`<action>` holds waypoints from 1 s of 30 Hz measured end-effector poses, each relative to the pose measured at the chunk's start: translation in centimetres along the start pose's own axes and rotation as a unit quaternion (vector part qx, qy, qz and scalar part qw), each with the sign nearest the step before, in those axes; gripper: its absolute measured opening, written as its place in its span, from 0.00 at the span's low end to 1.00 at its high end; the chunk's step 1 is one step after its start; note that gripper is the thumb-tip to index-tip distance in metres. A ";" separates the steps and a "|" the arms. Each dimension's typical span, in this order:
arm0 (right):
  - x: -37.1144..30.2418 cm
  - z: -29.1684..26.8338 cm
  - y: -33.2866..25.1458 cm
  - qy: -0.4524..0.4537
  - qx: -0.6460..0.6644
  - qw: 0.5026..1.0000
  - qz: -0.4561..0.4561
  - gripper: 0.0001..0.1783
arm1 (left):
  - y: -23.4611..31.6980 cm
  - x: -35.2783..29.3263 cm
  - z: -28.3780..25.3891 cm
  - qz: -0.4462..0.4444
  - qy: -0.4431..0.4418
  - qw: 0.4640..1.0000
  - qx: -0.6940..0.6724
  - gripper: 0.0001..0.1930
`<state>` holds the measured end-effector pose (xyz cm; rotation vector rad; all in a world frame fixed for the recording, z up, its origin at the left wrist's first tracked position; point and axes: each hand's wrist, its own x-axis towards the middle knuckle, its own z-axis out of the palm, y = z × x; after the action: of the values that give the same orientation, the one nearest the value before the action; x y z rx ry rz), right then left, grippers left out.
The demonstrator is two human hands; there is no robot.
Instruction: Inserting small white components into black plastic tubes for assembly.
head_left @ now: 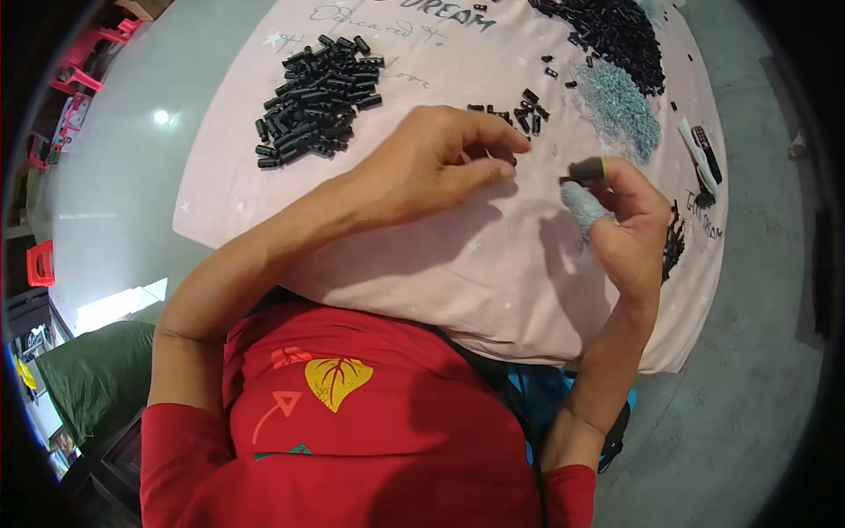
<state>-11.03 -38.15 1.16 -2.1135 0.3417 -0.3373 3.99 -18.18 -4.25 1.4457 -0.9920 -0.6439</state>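
My left hand (431, 163) hangs over the pink cloth with its fingers curled and thumb near the forefinger. A dark speck shows between those tips, too small to make out. My right hand (629, 220) wears a dark green cover on its forefinger and a grey wrap on its thumb. Those two tips pinch a small black piece (565, 180). Just beyond the hands lie several loose black plastic pieces (530, 113). Past my left forearm is a heap of black cylindrical parts (317, 101).
The pink cloth (396, 282) covers the table. Toward the far right are a pile of small silvery metal pieces (620, 110) and a larger pile of small black parts (620, 40). A dark handheld object (706, 150) and dark slim pieces (674, 242) lie along the right side. Red stools (79, 75) stand at left.
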 end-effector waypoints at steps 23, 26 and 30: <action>2.3 -1.2 4.1 0.119 -0.035 0.992 -0.006 0.14 | 0.6 -0.4 -0.9 -0.088 -0.050 0.964 -0.247 0.10; 2.2 -2.6 5.1 0.100 -0.057 0.993 0.005 0.13 | 0.4 -0.2 -1.2 -0.090 -0.049 0.959 -0.264 0.08; 2.0 -3.0 5.3 0.087 -0.117 0.989 0.039 0.12 | 0.5 -0.3 -1.2 -0.096 -0.059 0.964 -0.239 0.07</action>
<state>-10.85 -43.99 -1.47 -2.2985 0.5891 -0.4565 4.79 -17.25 -3.68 1.0870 -0.7230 -1.0451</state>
